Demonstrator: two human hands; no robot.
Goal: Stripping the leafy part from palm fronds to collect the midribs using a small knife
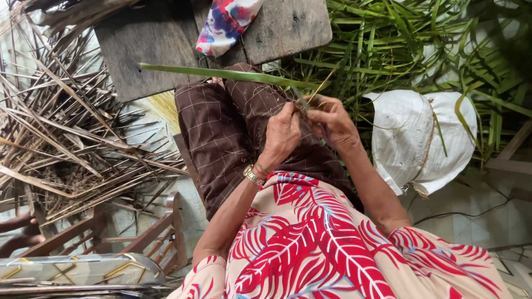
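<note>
- Landmark: long green palm leaf strip (221, 73), lying across the lap above the brown checked trousers (221, 133).
- Long axis of strip: near horizontal in the head view, free tip pointing left toward the dry brown leaf pile (61, 138), held end at right.
- Left hand (282, 135): just below the strip's held end, fingers curled and pressed together around it; gold wristwatch (253, 176) on the wrist.
- Right hand (332, 123): touching the same end, fingertips pinching it; 1 thin pale rib (324, 83) sticks up from the pinch.
- Both hands equally near; strip runs leftward from the fingers.
- Right of the strip: white woven sack (410, 138), fresh green leaf heap (421, 50).
- Above the strip: grey wooden board (149, 39).
</note>
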